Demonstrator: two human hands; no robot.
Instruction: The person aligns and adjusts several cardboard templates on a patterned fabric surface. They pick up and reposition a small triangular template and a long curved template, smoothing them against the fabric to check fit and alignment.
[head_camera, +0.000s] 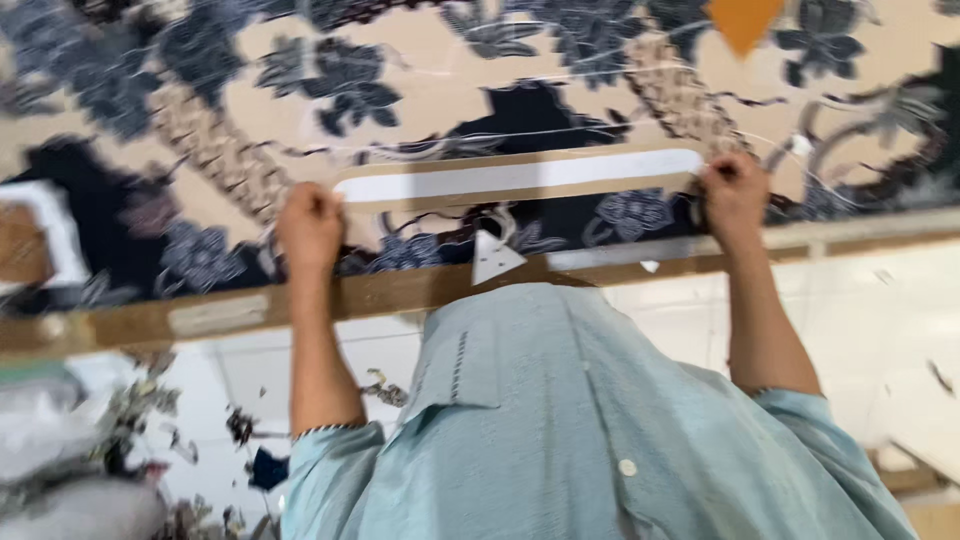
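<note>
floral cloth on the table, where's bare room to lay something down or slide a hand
Free: the floral printed cloth beyond the long brown-and-white cardboard strip, up to the orange piece. Crowded: the near wooden table edge, where left hand, right hand and white triangular piece sit.

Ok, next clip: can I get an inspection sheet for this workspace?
Surface: table edge, wooden, with floral fabric spread over it.
Job's things: long cardboard strip with a white centre, lying flat on the fabric, held at both ends.
Clutter: white triangular piece at the table edge; orange piece at the far side; fabric scraps on the floor.
Grippers: left hand closed on the strip's left end; right hand closed on its right end.
Cables: nothing seen; only thin white threads across the fabric.
Surroundings: white tiled floor; the person's light blue shirt.
</note>
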